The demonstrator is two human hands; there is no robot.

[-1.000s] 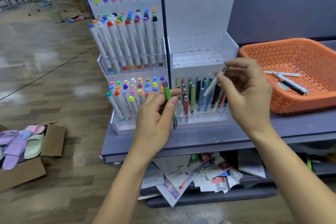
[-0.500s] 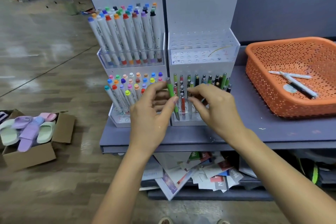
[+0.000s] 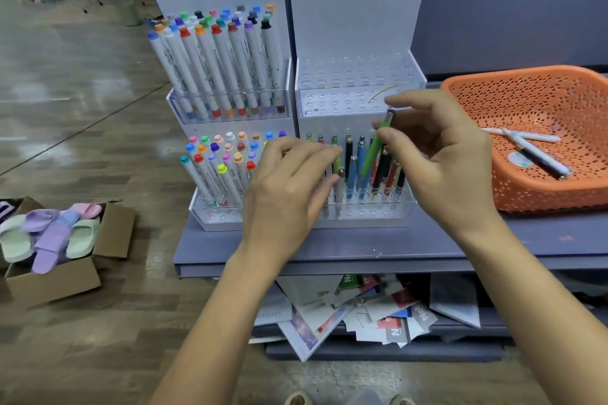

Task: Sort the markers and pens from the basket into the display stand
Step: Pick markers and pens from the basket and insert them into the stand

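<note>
Wooden flooring point(image 3: 82, 92) is spread out to the left of the display stand point(image 3: 358, 26), which is set on a grey worktop point(image 3: 362, 253). A green pen point(image 3: 373, 151) is pinched between the thumb and fingers of the right hand point(image 3: 441, 154) in front of the stand's lower right tier. It is tilted, with its lower end down among the standing pens point(image 3: 352, 171) (whether it is seated in a hole cannot be told). The left hand point(image 3: 289, 187) is held with bent fingers against the left part of that tier, fingertips touching the pens; whether one is gripped cannot be told. An orange basket point(image 3: 539, 194) is placed just right of the stand, with a few white pens point(image 3: 539, 154) lying in it. Coloured markers point(image 3: 227, 69) are ranked in the stand's left half. A cardboard box of slippers point(image 3: 56, 279) is seen on the floor to the stand's left.
</note>
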